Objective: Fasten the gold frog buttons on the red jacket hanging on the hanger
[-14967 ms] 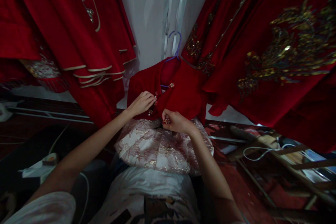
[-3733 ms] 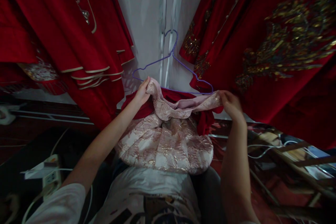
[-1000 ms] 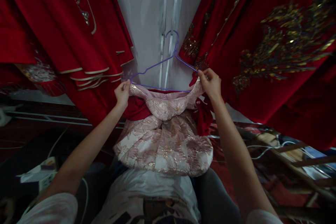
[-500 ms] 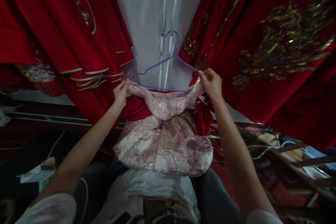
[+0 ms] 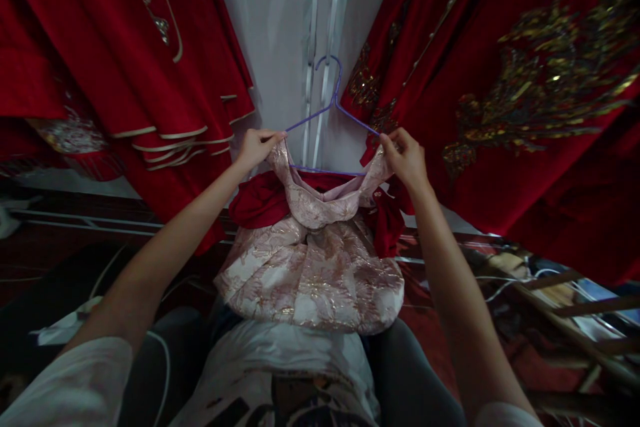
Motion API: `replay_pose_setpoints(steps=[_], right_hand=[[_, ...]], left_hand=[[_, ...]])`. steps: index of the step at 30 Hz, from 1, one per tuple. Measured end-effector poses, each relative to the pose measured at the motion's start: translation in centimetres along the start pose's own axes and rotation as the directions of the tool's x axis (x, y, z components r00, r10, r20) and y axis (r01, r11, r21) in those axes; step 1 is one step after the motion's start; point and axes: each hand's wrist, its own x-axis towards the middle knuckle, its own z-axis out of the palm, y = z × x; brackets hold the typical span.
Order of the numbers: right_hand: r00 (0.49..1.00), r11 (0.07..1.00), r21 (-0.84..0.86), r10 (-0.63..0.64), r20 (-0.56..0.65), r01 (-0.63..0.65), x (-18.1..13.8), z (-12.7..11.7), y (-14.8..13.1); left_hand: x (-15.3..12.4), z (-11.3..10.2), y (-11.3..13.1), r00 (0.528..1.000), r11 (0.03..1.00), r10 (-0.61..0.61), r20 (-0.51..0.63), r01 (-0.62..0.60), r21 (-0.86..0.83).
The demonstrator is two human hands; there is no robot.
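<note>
A pink and gold brocade dress (image 5: 320, 273) with dark red sleeves (image 5: 260, 200) lies over my lap. Its neckline spreads across a purple wire hanger (image 5: 334, 97), whose hook points away from me. My left hand (image 5: 259, 147) pinches the left shoulder strap against the sloping hanger arm. On the other side, my right hand (image 5: 406, 155) grips the right strap where it meets the hanger. Both hands are closed. The left end of the hanger is hidden behind the strap and fingers; the right end is covered too.
Red garments (image 5: 170, 80) hang at the left, and a red garment with gold sequin embroidery (image 5: 545, 87) hangs at the right. Pale sheeting (image 5: 270, 27) is behind the hanger. A wooden frame (image 5: 575, 320) stands low right. White cable (image 5: 163, 373) runs beside my left leg.
My left hand has moved inward and up along the hanger, carrying the left strap with it. The neckline is now narrower and deeper. My right hand has hardly moved.
</note>
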Motion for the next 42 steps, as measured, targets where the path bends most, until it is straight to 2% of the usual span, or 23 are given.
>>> replay_pose_setpoints(steps=[3, 5, 7, 8, 10, 11, 13, 14, 16, 17, 19, 21, 22, 25, 27, 29, 31, 34, 36, 39, 42], right_hand=[[0.999, 0.999, 0.038, 0.033, -0.003, -0.033, -0.1, -0.5, 0.6], [0.992, 0.984, 0.143, 0.117, -0.041, -0.110, -0.2, -0.7, 1.8], [0.962, 0.908, 0.348, 0.269, -0.054, -0.235, -0.8, -0.5, 3.4], [0.933, 0.828, 0.470, 0.358, -0.027, -0.304, -1.4, -0.3, 4.2], [0.863, 0.621, 0.660, 0.498, 0.085, -0.423, -3.0, 0.5, 5.6], [0.829, 0.532, 0.707, 0.542, 0.139, -0.467, -4.1, 1.0, 6.1], [0.779, 0.433, 0.702, 0.559, 0.282, -0.565, -6.4, 2.1, 6.7], [0.772, 0.435, 0.663, 0.516, 0.370, -0.609, -7.5, 2.7, 6.8], [0.780, 0.535, 0.568, 0.393, 0.488, -0.625, -9.3, 3.7, 7.0], [0.795, 0.621, 0.512, 0.356, 0.490, -0.594, -9.9, 4.0, 7.2], [0.848, 0.788, 0.369, 0.339, 0.407, -0.492, -10.7, 4.4, 7.7], [0.880, 0.883, 0.222, 0.326, 0.345, -0.414, -10.9, 4.5, 8.3], [0.880, 0.905, 0.169, 0.314, 0.358, -0.391, -11.0, 4.4, 8.6], [0.837, 0.935, 0.028, 0.303, 0.455, -0.354, -11.2, 4.0, 9.2], [0.838, 0.940, -0.118, 0.339, 0.428, -0.320, -11.3, 3.9, 9.3], [0.854, 0.928, -0.241, 0.359, 0.376, -0.284, -11.4, 3.8, 9.3], [0.866, 0.921, -0.294, 0.353, 0.354, -0.255, -11.4, 3.7, 9.3], [0.866, 0.937, -0.257, 0.323, 0.382, -0.236, -11.3, 3.1, 9.4], [0.855, 0.946, -0.190, 0.320, 0.408, -0.263, -11.1, 2.4, 9.4], [0.851, 0.936, -0.079, 0.344, 0.397, -0.342, -10.6, 1.6, 9.2], [0.862, 0.920, -0.012, 0.371, 0.347, -0.391, -10.0, 1.4, 8.8]], left_hand=[[0.1, 0.0, -0.5, 1.000, 1.000, -0.001, 0.003, 0.001, 0.030], [-0.3, -0.4, -1.9, 0.997, 0.999, -0.051, -0.050, 0.051, -0.006], [-1.2, -0.8, -3.9, 0.981, 0.984, -0.156, -0.117, 0.145, -0.099], [-1.9, -0.9, -4.9, 0.965, 0.965, -0.230, -0.127, 0.209, -0.157], [-3.7, -0.9, -6.9, 0.925, 0.909, -0.380, -0.029, 0.367, -0.198], [-4.7, -0.8, -7.7, 0.917, 0.903, -0.395, 0.062, 0.400, -0.159], [-6.6, -0.4, -8.8, 0.911, 0.942, -0.312, 0.271, 0.334, -0.041], [-7.4, -0.1, -9.0, 0.900, 0.963, -0.260, 0.351, 0.268, 0.025], [-8.3, 0.3, -9.2, 0.886, 0.976, -0.201, 0.417, 0.143, 0.166], [-8.5, 0.5, -9.1, 0.892, 0.970, -0.185, 0.413, 0.098, 0.224], [-8.2, 0.5, -8.9, 0.918, 0.957, -0.163, 0.363, 0.058, 0.283], [-7.6, 0.2, -8.8, 0.937, 0.955, -0.152, 0.315, 0.057, 0.291], [-7.3, -0.1, -8.7, 0.940, 0.951, -0.152, 0.304, 0.055, 0.306], [-6.6, -1.3, -8.6, 0.943, 0.910, -0.157, 0.292, 0.023, 0.414], [-6.5, -2.0, -8.6, 0.954, 0.882, -0.132, 0.271, -0.011, 0.471], [-6.7, -2.4, -8.8, 0.962, 0.896, -0.089, 0.257, -0.035, 0.443], [-6.9, -2.5, -9.3, 0.958, 0.944, -0.086, 0.272, -0.010, 0.331], [-7.3, -2.6, -10.1, 0.926, 0.970, -0.213, 0.311, 0.163, 0.179], [-7.3, -2.7, -10.4, 0.907, 0.951, -0.282, 0.314, 0.220, 0.217], [-7.1, -2.7, -10.2, 0.915, 0.920, -0.279, 0.291, 0.167, 0.355], [-6.6, -2.5, -9.3, 0.947, 0.927, -0.235, 0.217, 0.152, 0.342]])
